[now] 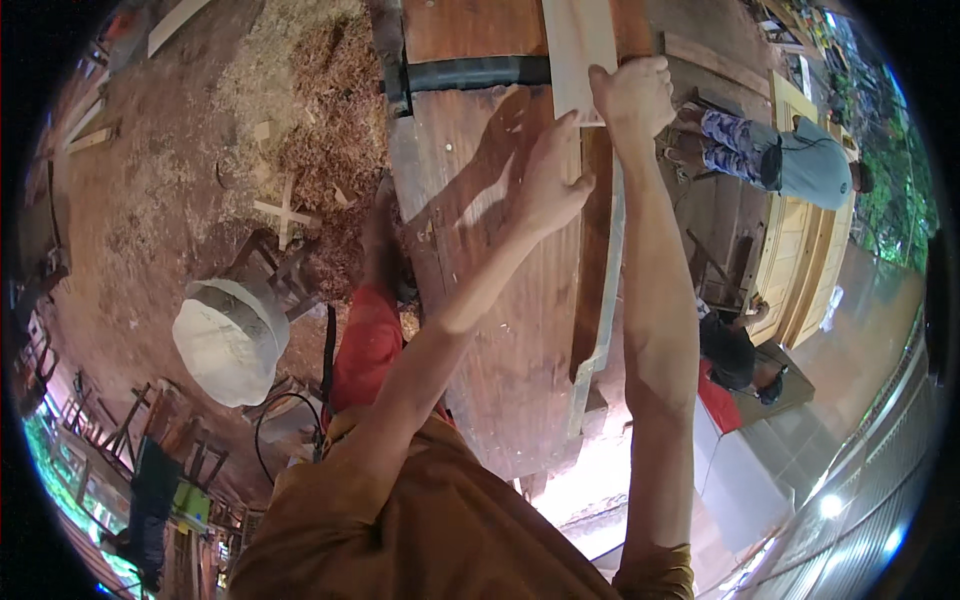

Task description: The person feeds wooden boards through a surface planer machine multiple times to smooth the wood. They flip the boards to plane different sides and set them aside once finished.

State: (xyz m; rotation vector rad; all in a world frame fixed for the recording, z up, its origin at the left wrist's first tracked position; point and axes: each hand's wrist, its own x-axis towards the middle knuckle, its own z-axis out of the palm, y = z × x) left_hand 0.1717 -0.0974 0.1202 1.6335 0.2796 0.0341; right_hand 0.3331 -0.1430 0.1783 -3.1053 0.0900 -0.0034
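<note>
A pale wooden board (pixel 578 45) lies lengthwise over the far part of a reddish-brown wooden bench (pixel 485 330), which has a dark strip (pixel 478 72) across it. My right hand (pixel 632 100) grips the board's right side near its lower end, fingers curled over it. My left hand (pixel 550 190) is just below and left of that end, its thumb apart from the fingers and its fingertips at the board's lower corner; whether they press on it is unclear. Both forearms come up from the lower edge.
Wood shavings (pixel 325 130), offcuts (pixel 283 215) and a white rounded object (pixel 225 340) lie left of the bench. At the right, a co-worker (pixel 805 160) bends over panelled wooden doors (pixel 810 280); another person (pixel 730 350) works below them.
</note>
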